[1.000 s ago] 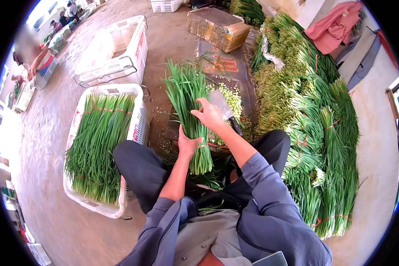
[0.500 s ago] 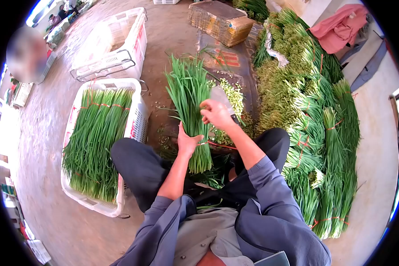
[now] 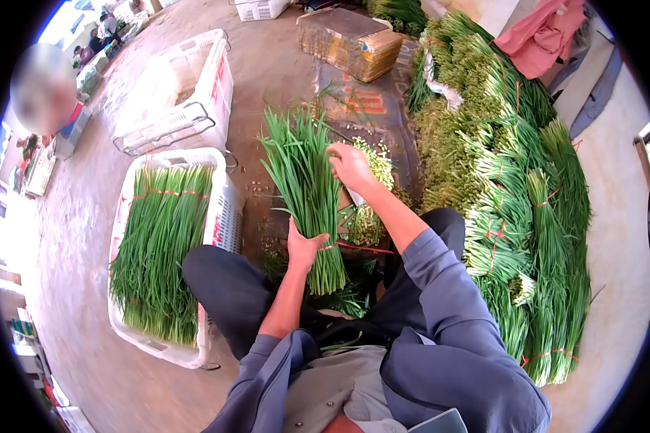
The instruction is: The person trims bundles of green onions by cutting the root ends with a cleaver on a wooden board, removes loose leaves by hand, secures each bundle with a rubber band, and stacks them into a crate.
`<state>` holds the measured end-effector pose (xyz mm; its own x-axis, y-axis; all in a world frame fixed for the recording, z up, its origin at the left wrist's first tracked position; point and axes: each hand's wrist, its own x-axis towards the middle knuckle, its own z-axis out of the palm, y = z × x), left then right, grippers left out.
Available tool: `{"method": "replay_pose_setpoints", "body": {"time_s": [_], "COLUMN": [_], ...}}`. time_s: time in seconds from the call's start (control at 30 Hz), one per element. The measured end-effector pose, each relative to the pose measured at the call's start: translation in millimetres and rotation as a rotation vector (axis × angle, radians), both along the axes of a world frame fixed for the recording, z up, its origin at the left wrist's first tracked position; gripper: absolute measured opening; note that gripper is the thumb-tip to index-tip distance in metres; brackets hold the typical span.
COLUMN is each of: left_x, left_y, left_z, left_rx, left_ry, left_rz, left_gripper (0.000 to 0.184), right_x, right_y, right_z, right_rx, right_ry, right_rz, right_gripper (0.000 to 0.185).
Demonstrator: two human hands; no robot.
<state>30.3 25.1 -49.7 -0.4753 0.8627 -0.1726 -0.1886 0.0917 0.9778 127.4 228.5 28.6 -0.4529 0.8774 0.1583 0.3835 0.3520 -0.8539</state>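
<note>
A thick bundle of garlic chives (image 3: 300, 166) stands tilted in front of me, leaf tips away and cut ends towards my lap. My left hand (image 3: 304, 245) grips it low down, beside an orange-red band (image 3: 328, 247) around the stems. At the bundle's upper right side is my right hand (image 3: 351, 167), its fingers curled together; what they pinch, if anything, is hidden. Under my right forearm a bit of pale blade (image 3: 355, 196) shows. Chopped pale stem pieces (image 3: 377, 162) lie behind that hand. A red strip (image 3: 366, 249) runs right from the bundle.
At left, a white crate (image 3: 219, 216) holds banded chives; another white crate (image 3: 220, 94) stands behind it. Banded green bundles (image 3: 495, 238) are piled along my right. Ahead sits a taped box (image 3: 350, 43). A pink garment (image 3: 542, 40) lies at upper right. Other people are in the background.
My right hand has moved up relative to the bundle, near its upper leaves. My left hand keeps its hold. The blade is now mostly covered by my right forearm. The view has shifted slightly.
</note>
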Motion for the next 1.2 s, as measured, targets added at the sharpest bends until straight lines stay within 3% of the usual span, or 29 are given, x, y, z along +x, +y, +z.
{"method": "replay_pose_setpoints", "body": {"time_s": [0.03, 0.13, 0.27, 0.33, 0.4, 0.47, 0.53, 0.6, 0.63, 0.73, 0.8, 0.87, 0.93, 1.07, 1.13, 1.17, 1.2], "left_x": [0, -1, 0, -1, -1, -1, -2, -2, 0, 1, 1, 1, 2, 2, 2, 3, 3], "left_y": [0, 1, 2, 2, 2, 2, 4, 4, 4, 3, 2, 3, 2, 1, 2, 0, -1], "left_z": [1, -6, -7, -7, -8, -11, -18, -10, -8, -9, -9, -8, -3, 0, 0, 4, 9], "left_rx": [0.0, 0.003, 0.049, 0.028, -0.009, 0.008, 0.0, 0.01, 0.022, 0.0, 0.023, 0.03, 0.005, -0.035, -0.018, -0.001, 0.018], "left_ry": [-0.029, -0.029, -0.039, -0.037, -0.076, -0.073, 0.048, 0.02, -0.01, 0.02, 0.01, -0.033, 0.001, 0.093, 0.083, 0.074, 0.067], "left_rz": [-0.007, -0.011, 0.005, 0.011, -0.001, 0.0, 0.016, 0.009, 0.004, 0.021, 0.031, 0.033, 0.041, 0.04, 0.048, 0.05, 0.047], "left_gripper": [0.079, 0.077, 0.079, 0.079, 0.079, 0.078, 0.075, 0.074, 0.073, 0.072, 0.073, 0.073, 0.074, 0.078, 0.08, 0.076, 0.073], "right_x": [0, -10, -19, -20, -15, -5, 5, 5, 3, -3, -7, -9, -5, 3, 8, 11, 23], "right_y": [9, 21, 34, 46, 56, 58, 29, -6, -21, -47, -47, -48, -52, -58, -52, -43, -34], "right_z": [-7, -15, -11, -14, -8, 16, 21, 21, 17, 4, -26, -19, -12, 3, 16, 8, 2], "right_rx": [0.274, 0.481, 0.421, 0.424, 0.577, -0.013, -0.024, -0.185, -0.186, -0.131, 0.353, 0.442, -0.134, -0.209, -0.43, -0.537, -0.61], "right_ry": [-0.118, -0.232, -0.449, -0.456, -0.169, -0.074, -0.07, -0.116, -0.122, -0.144, -0.218, -0.264, -0.278, -0.206, 0.051, 0.271, 0.2], "right_rz": [0.062, 0.15, 0.297, 0.3, -0.001, -0.097, 0.039, 0.33, 0.331, 0.426, 0.438, 0.469, 0.408, 0.295, -0.013, -0.022, 0.102], "right_gripper": [0.026, 0.03, 0.02, 0.016, 0.014, 0.014, 0.016, 0.015, 0.015, 0.014, 0.013, 0.015, 0.017, 0.02, 0.02, 0.022, 0.033]}}
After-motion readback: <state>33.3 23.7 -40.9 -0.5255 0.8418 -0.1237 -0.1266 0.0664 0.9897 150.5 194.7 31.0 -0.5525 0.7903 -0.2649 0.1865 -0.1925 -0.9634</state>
